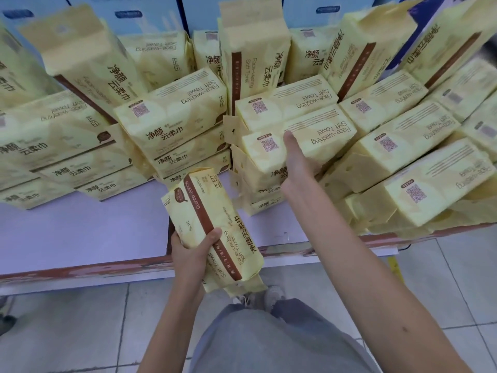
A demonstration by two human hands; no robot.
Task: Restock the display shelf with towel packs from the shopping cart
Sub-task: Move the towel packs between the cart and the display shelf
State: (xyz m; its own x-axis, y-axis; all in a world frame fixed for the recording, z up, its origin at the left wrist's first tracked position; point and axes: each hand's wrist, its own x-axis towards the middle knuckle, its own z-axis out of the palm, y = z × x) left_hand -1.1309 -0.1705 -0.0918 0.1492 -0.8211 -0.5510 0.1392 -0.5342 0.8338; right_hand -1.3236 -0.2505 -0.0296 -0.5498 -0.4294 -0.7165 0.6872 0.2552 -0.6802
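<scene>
Your left hand (191,254) is clenched round a towel pack (204,211), holding it tilted above the front edge of the shelf (80,232). Your right hand (298,168) grasps the top pack (330,138) of the middle stack, thumb on top, fingers tucked beneath its front.

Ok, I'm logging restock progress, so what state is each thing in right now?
Left grip: holds the held pack.
Held pack: tilted, in the air over the shelf front edge, not yet placed.
Right grip: grips the top middle pack, thumb on top.
Top middle pack: lying flat on its stack.
Left stacks: lying flat, stacked.
Back-row packs: upright.
Right-side packs: tilted, slumped.
</scene>
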